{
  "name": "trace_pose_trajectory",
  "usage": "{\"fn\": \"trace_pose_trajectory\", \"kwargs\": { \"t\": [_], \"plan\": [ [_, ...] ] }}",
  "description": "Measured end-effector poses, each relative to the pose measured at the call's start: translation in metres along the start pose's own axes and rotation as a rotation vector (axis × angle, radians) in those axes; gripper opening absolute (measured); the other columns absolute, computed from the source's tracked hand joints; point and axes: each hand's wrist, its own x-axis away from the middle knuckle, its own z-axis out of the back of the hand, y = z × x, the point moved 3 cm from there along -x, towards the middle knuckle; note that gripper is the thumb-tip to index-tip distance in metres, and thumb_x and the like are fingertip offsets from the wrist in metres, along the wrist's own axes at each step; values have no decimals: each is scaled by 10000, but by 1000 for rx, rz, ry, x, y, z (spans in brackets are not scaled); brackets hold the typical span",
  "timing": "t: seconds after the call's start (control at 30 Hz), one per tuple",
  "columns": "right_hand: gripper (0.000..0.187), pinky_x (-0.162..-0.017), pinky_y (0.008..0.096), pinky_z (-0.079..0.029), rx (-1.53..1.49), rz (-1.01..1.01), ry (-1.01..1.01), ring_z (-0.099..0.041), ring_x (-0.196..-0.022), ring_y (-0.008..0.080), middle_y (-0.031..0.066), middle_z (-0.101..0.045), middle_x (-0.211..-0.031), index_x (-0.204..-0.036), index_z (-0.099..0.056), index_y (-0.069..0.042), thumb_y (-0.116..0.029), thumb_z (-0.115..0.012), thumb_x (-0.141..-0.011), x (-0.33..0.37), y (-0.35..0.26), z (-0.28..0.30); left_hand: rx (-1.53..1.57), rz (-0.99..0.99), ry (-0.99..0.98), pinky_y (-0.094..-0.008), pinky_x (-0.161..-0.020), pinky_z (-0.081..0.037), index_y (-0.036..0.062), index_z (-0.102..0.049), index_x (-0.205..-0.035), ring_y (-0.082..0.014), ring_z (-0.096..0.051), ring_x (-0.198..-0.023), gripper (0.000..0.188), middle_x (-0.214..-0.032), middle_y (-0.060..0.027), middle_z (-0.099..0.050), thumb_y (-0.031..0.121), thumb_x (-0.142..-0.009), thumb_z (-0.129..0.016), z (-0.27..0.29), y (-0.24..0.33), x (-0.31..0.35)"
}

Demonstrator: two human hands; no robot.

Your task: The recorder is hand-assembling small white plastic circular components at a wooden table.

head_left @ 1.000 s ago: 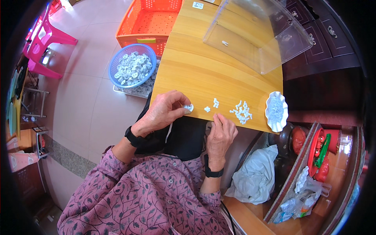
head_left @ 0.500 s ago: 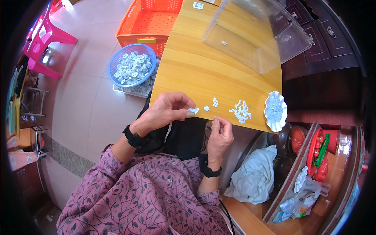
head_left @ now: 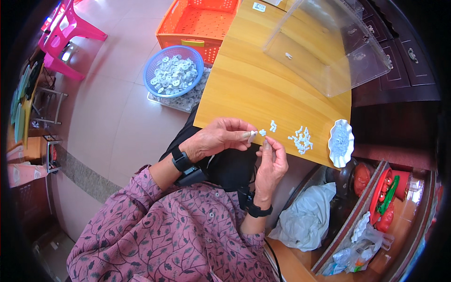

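Note:
My left hand (head_left: 224,136) pinches a small white plastic part (head_left: 252,135) between thumb and fingers, just over the table's near edge. Close beside it on the right, my right hand (head_left: 272,160) has its thumb and finger pressed together; whatever may be between them is too small to make out. Just beyond the fingertips, a small white piece (head_left: 262,133) and a little group of white pieces (head_left: 273,126) lie on the wooden table (head_left: 253,80). Farther right is a loose pile of small white pegs (head_left: 302,140).
A white scalloped dish (head_left: 341,143) of tiny clear pieces stands at the table's right edge. A clear plastic box (head_left: 324,56) lies at the back. Left of the table are a blue basket (head_left: 150,75) of round white parts and an orange crate (head_left: 199,21). An open drawer (head_left: 376,225) is lower right.
The whole view has shifted, so the table sits farther right. My hands have come closer together, and the white part in my left hand is turned more upright.

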Motion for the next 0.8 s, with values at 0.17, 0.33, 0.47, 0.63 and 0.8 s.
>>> {"fn": "trace_pose_trajectory", "kwargs": {
  "t": [0.17,0.33,0.47,0.63,0.8],
  "plan": [
    [234,-714,222,-509,-60,27,-38,-595,-795,82,41,-644,-936,-1161,-621,34,-63,-659,-951,5,-12,-11,175,-21,-68,-307,-853,-595,2,-632,-1235,-163,-685,-955,279,-1102,-87,-679,126,-984,-633,5,-10,-1],
    [257,-743,238,-517,-125,43,-39,-610,-834,95,55,-644,-935,-1160,-587,46,-10,-673,-924,8,-10,-16,235,-40,-94,-283,-851,-599,-9,-622,-1234,-149,-688,-938,298,-1090,-84,-679,167,-994,-630,6,-12,1],
    [262,-738,256,-523,-38,79,-47,-624,-829,103,63,-661,-913,-1151,-584,42,7,-685,-911,8,-14,-18,255,-42,-93,-282,-847,-601,-14,-614,-1238,-150,-689,-937,305,-1095,-87,-677,175,-999,-622,7,-13,1],
    [265,-712,261,-527,-17,86,-42,-636,-799,106,69,-678,-890,-1143,-588,41,-9,-697,-906,9,-19,-20,269,-46,-102,-282,-849,-601,-11,-617,-1237,-151,-690,-938,298,-1100,-87,-676,169,-999,-621,10,-14,0],
    [255,-693,267,-529,17,88,-31,-643,-771,107,74,-688,-865,-1120,-596,40,-14,-706,-896,9,-21,-21,261,-62,-108,-305,-890,-584,5,-609,-1265,-158,-676,-979,311,-1117,-81,-675,140,-986,-634,7,-12,1]
  ]
}}
